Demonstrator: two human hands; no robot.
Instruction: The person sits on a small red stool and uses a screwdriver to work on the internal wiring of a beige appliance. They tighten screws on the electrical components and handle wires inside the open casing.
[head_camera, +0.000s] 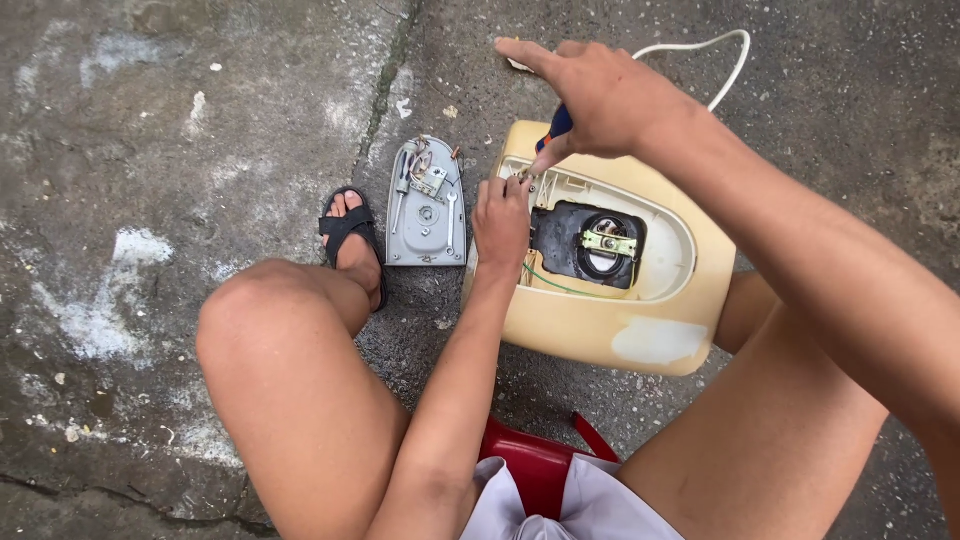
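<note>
Head view: cream appliance housing (610, 320) upturned on concrete floor (150, 150), between knees. Right hand (590, 95) grip closed round blue-handled screwdriver (556, 128), tip at housing's upper-left rim. Left hand (500, 222) pinches small part at same rim, grip closed. Grey cover plate (428, 205) with loose parts just left, beside sandalled foot (352, 240). White cord (720, 60) trails behind; red stool (535, 465) below.
</note>
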